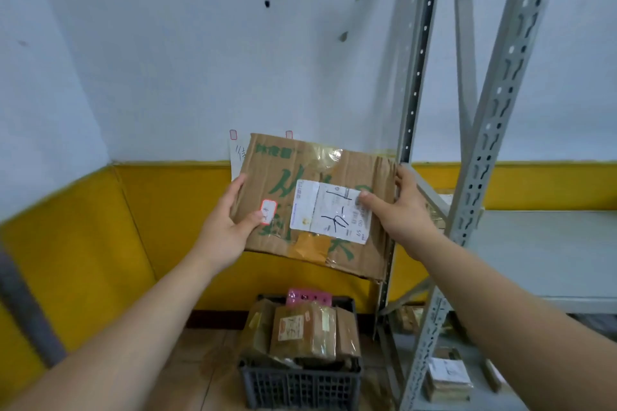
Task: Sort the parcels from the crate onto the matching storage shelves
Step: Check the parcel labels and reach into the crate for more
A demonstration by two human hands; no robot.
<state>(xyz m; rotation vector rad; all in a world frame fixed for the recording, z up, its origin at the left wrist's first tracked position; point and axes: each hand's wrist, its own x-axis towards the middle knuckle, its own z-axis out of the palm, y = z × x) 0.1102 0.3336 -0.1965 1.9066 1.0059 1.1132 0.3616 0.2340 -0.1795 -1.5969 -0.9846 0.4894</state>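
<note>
Left hand [228, 227] and right hand [404, 217] hold the flat cardboard parcel [317, 170] by its side edges, fingers [237, 185] wrapped round them. It seems light and stiff, though creased.

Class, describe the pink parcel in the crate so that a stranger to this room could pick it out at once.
Find the yellow band low on the wall; on the floor before it, left of the grey shelf rack, stands a dark plastic crate. A pink parcel sticks up at its far edge. The other parcels there are brown.
</note>
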